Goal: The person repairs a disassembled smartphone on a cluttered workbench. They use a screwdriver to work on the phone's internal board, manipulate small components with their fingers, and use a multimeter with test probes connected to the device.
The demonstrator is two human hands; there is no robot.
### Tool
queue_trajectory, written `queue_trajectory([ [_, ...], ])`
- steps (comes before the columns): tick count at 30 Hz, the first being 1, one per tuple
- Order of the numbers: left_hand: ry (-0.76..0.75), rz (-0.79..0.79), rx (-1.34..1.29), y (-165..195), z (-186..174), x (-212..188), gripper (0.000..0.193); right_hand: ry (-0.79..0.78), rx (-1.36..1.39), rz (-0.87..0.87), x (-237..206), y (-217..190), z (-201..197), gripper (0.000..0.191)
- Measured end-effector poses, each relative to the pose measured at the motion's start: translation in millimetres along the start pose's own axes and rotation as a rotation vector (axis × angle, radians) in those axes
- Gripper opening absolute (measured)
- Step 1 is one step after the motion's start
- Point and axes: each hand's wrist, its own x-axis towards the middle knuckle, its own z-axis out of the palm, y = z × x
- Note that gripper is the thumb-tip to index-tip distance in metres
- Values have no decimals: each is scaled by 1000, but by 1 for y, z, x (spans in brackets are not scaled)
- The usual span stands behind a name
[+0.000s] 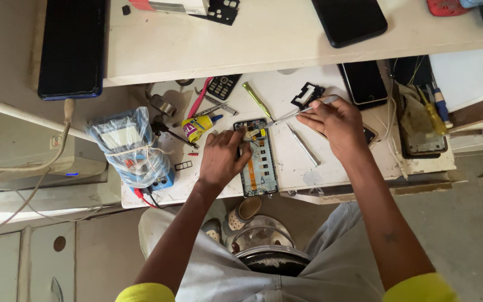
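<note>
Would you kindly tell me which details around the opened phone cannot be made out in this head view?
- Upper left of the opened phone with exposed internals: covered by the left hand.
- Tip of the thin metal tweezers in the right hand: too small to tell what it touches.
- Red object on the upper shelf: cut off by the top edge.
- Plastic-wrapped blue meter: its display blurred by wrapping.

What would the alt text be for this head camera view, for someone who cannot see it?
Seen from above, a person's left hand steadies an opened phone on a cluttered white workbench, while the right hand holds metal tweezers to its upper end. A glue tube, a screwdriver and other phones lie around.
</note>
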Motion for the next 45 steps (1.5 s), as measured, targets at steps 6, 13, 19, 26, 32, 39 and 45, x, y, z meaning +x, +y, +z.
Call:
queue_trajectory([
  [6,26,19,-5,2,-3,1,35,-9,172,163,11,-1,-10,9],
  [13,-5,24,13,1,-2,1,34,-52,119,43,14,12,-14,10],
  [19,-16,27,19,-2,0,0,33,-42,244,150,23,21,-23,4],
  [26,-32,31,63,-2,4,0,34,-67,294,206,33,28,-31,6],
  [32,-42,24,64,-3,4,-1,35,-53,241,175,30,18,-27,7],
  [39,-24,19,66,-3,5,-1,34,-22,305,236,28,24,-24,12],
  [45,-32,23,54,-3,4,0,34,-4,251,182,21,12,-17,6],
])
